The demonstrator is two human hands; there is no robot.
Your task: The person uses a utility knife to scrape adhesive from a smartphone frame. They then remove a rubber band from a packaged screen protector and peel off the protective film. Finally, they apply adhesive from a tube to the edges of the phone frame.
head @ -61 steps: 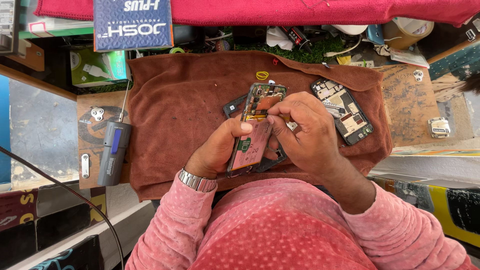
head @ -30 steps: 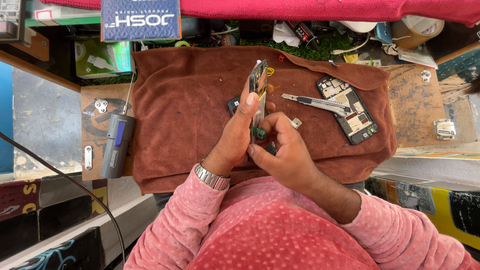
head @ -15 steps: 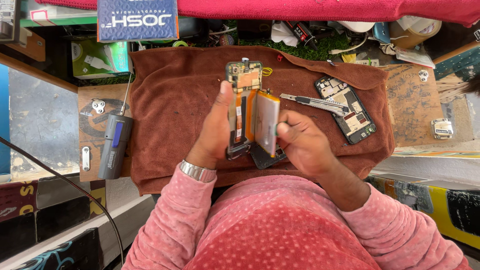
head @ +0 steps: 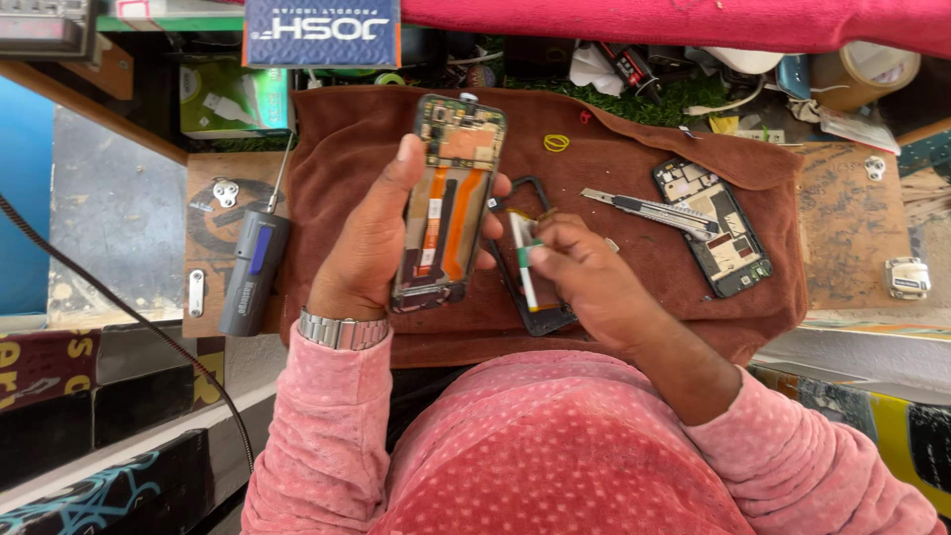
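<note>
Your left hand (head: 371, 243) grips the opened phone (head: 448, 203); your right hand (head: 584, 282) pinches the thin battery (head: 523, 260). Next, seemingly, set it aside gently.

The opened phone (head: 448, 203) stands lengthwise from 12 to 6 o'clock, back cover off, showing a green board at top and two orange flex strips down the middle. At its 3 o'clock, a thin white-green battery (head: 524, 260) tilts edge-up.
</note>
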